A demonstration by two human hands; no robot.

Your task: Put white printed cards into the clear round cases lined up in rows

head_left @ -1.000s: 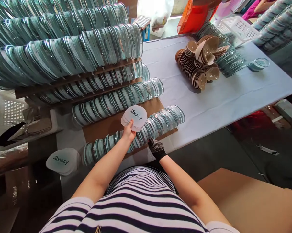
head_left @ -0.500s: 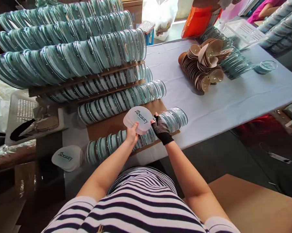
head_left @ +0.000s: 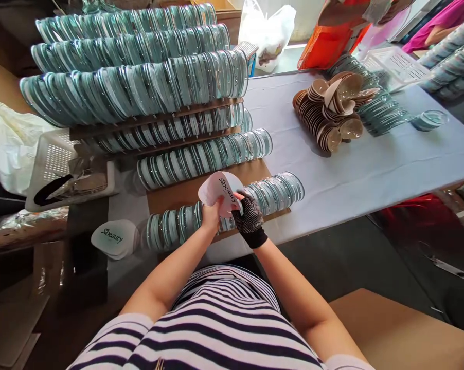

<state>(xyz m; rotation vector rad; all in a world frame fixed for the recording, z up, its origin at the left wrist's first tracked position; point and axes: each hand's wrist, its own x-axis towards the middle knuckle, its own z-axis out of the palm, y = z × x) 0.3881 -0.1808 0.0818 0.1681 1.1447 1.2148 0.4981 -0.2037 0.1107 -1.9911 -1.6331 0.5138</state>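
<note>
Far L: plastic bag [head_left: 12, 141], then white basket [head_left: 52, 154] w/ dark strap [head_left: 52, 190] in it. Lower L: card pile [head_left: 114, 239], top one marked "beauty". Upper L to top ctr: glass rows [head_left: 139, 87], pcs packed on edge, tiered w/ brown boards. Near row [head_left: 172, 226] runs from L of ctr to just R of ctr, partly behind hands. Mid-frame: L hand [head_left: 212, 215], bare, closed on cards [head_left: 212, 190] at lower edge. Cards are held over near row, same "beauty" print. R hand [head_left: 250, 216], dark glove, fingers curled, pinching cards at R edge, which bends up. R of ctr, upper: brown bowls [head_left: 313, 115] nested on table [head_left: 313, 185], flat glass [head_left: 382, 108] beside. Upper R: round glass [head_left: 430, 119], sitting apart.
</note>
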